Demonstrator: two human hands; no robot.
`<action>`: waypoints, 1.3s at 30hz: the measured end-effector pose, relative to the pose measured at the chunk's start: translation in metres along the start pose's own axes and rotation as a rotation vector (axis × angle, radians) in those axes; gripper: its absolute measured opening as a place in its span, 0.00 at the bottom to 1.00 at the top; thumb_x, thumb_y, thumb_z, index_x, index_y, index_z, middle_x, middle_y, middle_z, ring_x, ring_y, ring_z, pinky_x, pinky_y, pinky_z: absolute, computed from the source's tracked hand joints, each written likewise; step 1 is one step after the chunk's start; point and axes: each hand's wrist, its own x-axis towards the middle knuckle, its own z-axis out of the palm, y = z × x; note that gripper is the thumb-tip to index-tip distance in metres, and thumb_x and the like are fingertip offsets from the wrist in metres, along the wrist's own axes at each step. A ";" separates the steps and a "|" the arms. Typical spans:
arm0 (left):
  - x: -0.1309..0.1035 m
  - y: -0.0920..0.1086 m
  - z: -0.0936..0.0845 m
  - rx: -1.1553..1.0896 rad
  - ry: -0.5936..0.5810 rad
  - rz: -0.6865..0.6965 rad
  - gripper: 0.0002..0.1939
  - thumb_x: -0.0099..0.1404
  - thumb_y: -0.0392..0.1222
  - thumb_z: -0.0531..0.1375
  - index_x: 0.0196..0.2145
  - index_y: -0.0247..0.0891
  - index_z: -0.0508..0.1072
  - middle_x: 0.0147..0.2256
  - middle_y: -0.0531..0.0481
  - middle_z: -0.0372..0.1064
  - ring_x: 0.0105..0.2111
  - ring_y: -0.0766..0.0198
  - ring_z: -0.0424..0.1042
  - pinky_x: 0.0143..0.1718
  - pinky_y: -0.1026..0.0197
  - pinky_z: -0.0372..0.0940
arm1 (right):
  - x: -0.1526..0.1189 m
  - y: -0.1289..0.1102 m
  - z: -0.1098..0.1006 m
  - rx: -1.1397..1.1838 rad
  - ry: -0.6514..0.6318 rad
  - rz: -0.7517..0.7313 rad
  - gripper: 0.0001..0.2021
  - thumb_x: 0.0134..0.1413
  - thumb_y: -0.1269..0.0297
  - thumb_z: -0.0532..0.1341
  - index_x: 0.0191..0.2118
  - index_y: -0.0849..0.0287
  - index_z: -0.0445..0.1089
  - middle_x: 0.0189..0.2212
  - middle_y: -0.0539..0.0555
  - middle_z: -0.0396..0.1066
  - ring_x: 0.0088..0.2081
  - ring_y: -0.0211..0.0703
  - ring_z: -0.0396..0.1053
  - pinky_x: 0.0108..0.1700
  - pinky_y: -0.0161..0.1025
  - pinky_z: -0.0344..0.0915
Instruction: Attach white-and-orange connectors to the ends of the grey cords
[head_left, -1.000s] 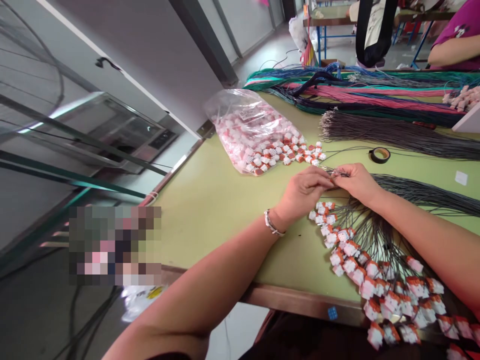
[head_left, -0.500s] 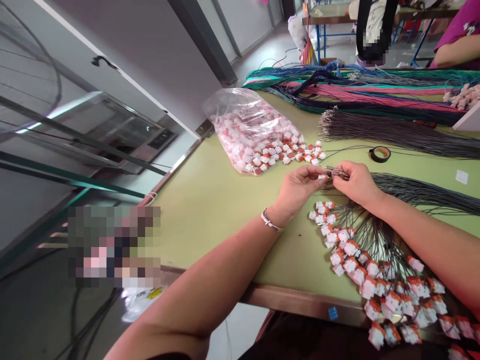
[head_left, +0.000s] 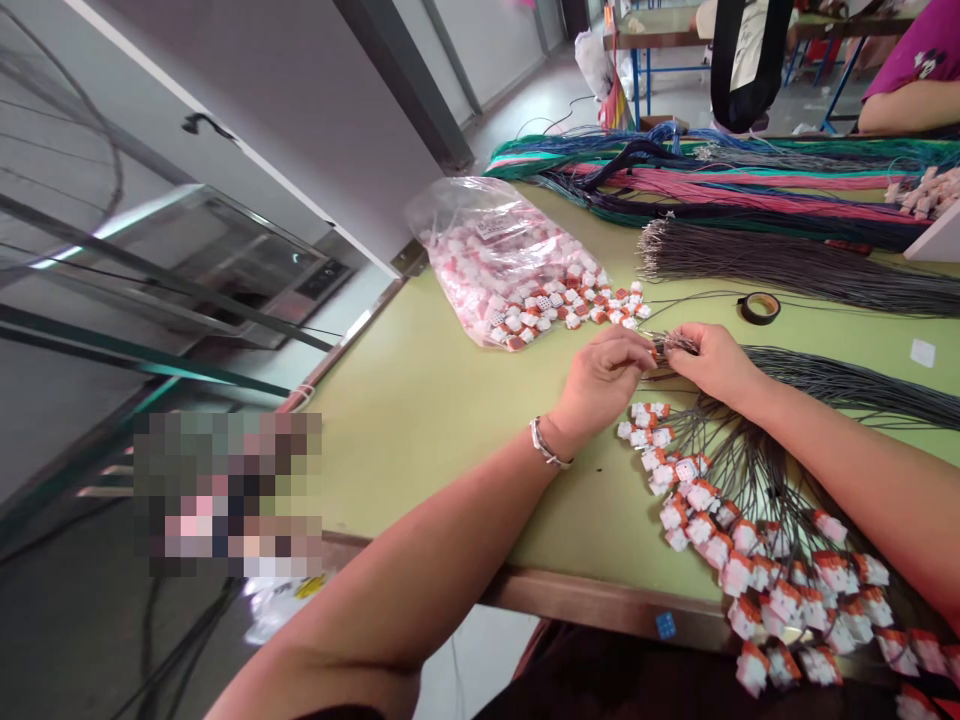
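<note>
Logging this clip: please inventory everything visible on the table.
flat worktable: one, green, centre
transparent plastic bag: one, clear, back left
blocky plastic connectors: dozens, white and orange, in and beside bag, right foreground
long thin wire bundles: several, grey, green, pink, blue, back and right
small plastic pieces: several, pink, back right
flat panel: one, white, right edge
round tape roll: one, black, right
thin square piece: one, white, right
flat patterned square: one, blue, front edge
left hand: one, bare, centre
right hand: one, bare, centre, gripping wires
</note>
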 end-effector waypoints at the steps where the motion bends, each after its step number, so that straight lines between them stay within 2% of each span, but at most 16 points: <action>1: 0.000 -0.001 0.001 -0.053 0.003 -0.046 0.06 0.56 0.30 0.60 0.25 0.38 0.75 0.34 0.47 0.73 0.38 0.63 0.72 0.43 0.58 0.69 | 0.000 0.000 0.000 0.003 -0.001 -0.001 0.06 0.41 0.63 0.55 0.21 0.59 0.61 0.17 0.45 0.57 0.23 0.32 0.51 0.25 0.33 0.50; 3: -0.001 -0.002 0.002 -0.223 0.002 -0.176 0.02 0.56 0.35 0.64 0.31 0.38 0.75 0.34 0.48 0.73 0.38 0.63 0.72 0.42 0.59 0.69 | 0.000 0.000 0.000 0.008 0.007 0.010 0.07 0.42 0.63 0.55 0.20 0.58 0.59 0.17 0.44 0.55 0.22 0.32 0.50 0.25 0.33 0.48; 5: -0.001 -0.004 0.003 -0.406 -0.003 -0.317 0.11 0.55 0.39 0.66 0.37 0.37 0.75 0.35 0.48 0.74 0.37 0.64 0.73 0.42 0.59 0.70 | 0.000 0.000 0.000 0.007 0.015 0.023 0.07 0.42 0.63 0.55 0.20 0.58 0.58 0.16 0.44 0.54 0.22 0.32 0.50 0.24 0.33 0.47; 7: -0.001 -0.005 0.003 -0.516 0.018 -0.429 0.14 0.54 0.42 0.68 0.39 0.37 0.76 0.35 0.49 0.75 0.35 0.65 0.74 0.42 0.59 0.70 | 0.000 0.000 0.001 -0.004 0.012 0.029 0.07 0.41 0.64 0.55 0.20 0.58 0.58 0.16 0.44 0.55 0.21 0.32 0.50 0.24 0.34 0.47; 11: 0.001 -0.006 -0.001 -0.569 0.010 -0.576 0.12 0.53 0.42 0.70 0.35 0.35 0.78 0.34 0.48 0.77 0.34 0.66 0.74 0.45 0.58 0.70 | -0.002 -0.001 0.003 -0.025 -0.001 0.040 0.06 0.42 0.64 0.55 0.21 0.58 0.61 0.17 0.45 0.57 0.22 0.32 0.51 0.25 0.34 0.48; 14: 0.002 -0.003 -0.005 -0.565 -0.033 -0.607 0.14 0.51 0.40 0.71 0.36 0.35 0.80 0.36 0.46 0.78 0.37 0.63 0.75 0.49 0.56 0.69 | -0.003 -0.002 0.002 -0.020 -0.007 0.042 0.06 0.42 0.63 0.55 0.21 0.58 0.61 0.17 0.45 0.56 0.22 0.32 0.50 0.24 0.34 0.48; 18: 0.000 0.000 -0.005 -0.530 0.011 -0.555 0.11 0.51 0.40 0.71 0.34 0.36 0.79 0.35 0.48 0.78 0.36 0.63 0.75 0.47 0.56 0.69 | -0.002 -0.002 0.001 -0.010 -0.032 0.051 0.06 0.42 0.64 0.56 0.20 0.58 0.59 0.16 0.44 0.54 0.21 0.32 0.49 0.24 0.34 0.46; 21: -0.001 0.001 -0.002 -0.491 0.039 -0.467 0.08 0.52 0.39 0.69 0.32 0.37 0.78 0.34 0.50 0.76 0.35 0.66 0.74 0.45 0.58 0.69 | -0.001 -0.001 0.001 0.002 -0.046 0.069 0.06 0.42 0.64 0.55 0.20 0.58 0.59 0.16 0.44 0.54 0.21 0.32 0.49 0.24 0.34 0.46; 25: 0.000 -0.002 0.000 -0.314 0.039 -0.301 0.03 0.55 0.37 0.66 0.29 0.37 0.76 0.32 0.50 0.74 0.34 0.66 0.72 0.41 0.60 0.68 | 0.000 0.001 0.001 0.012 -0.050 0.069 0.06 0.42 0.63 0.55 0.21 0.58 0.60 0.17 0.44 0.54 0.22 0.33 0.50 0.25 0.35 0.47; 29: 0.000 -0.005 0.000 -0.130 0.043 -0.198 0.00 0.57 0.36 0.64 0.29 0.37 0.76 0.31 0.49 0.73 0.34 0.65 0.71 0.39 0.61 0.67 | 0.000 0.003 0.001 0.041 -0.057 0.074 0.06 0.42 0.62 0.54 0.22 0.58 0.61 0.18 0.45 0.55 0.23 0.33 0.51 0.26 0.35 0.48; 34: 0.001 -0.004 -0.003 -0.028 0.038 -0.031 0.06 0.58 0.30 0.62 0.28 0.39 0.77 0.32 0.49 0.73 0.35 0.65 0.72 0.41 0.59 0.68 | 0.001 0.000 -0.001 0.039 -0.064 0.089 0.07 0.41 0.60 0.54 0.22 0.59 0.62 0.19 0.45 0.55 0.23 0.33 0.50 0.27 0.35 0.48; 39: 0.002 -0.005 -0.002 0.037 0.046 0.065 0.09 0.58 0.27 0.61 0.28 0.39 0.77 0.32 0.49 0.74 0.35 0.65 0.72 0.41 0.59 0.68 | 0.002 -0.005 0.000 0.040 -0.064 0.115 0.07 0.39 0.61 0.53 0.21 0.59 0.62 0.19 0.45 0.55 0.24 0.33 0.50 0.27 0.35 0.48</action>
